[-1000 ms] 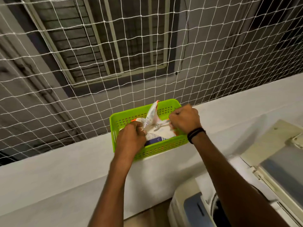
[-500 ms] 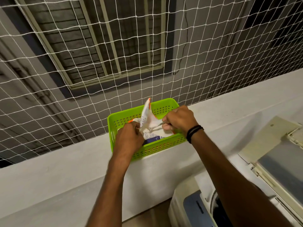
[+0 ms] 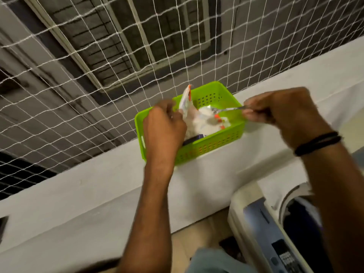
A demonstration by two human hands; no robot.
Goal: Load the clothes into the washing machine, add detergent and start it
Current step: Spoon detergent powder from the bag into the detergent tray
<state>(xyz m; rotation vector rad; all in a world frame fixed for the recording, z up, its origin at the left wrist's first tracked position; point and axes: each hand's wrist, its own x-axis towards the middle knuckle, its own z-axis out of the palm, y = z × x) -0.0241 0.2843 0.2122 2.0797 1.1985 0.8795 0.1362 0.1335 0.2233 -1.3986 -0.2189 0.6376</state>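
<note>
Nearest, below the right forearm, the top-loading washing machine point(image 3: 254, 219) shows its dark open tub; what lies inside is too blurred to tell. Above it, the right hand point(image 3: 279, 113), a black wristband point(image 3: 317, 143) at the wrist, pinches the handle of a metal spoon point(image 3: 228, 109) whose bowl points left over the detergent packet point(image 3: 202, 123). The left hand point(image 3: 163, 127) grips the packet's raised flap. The packet sits between both grips, inside a green perforated basket point(image 3: 212, 144) on the white ledge point(image 3: 78, 194). Beyond the hands hangs a white net point(image 3: 98, 66).
</note>
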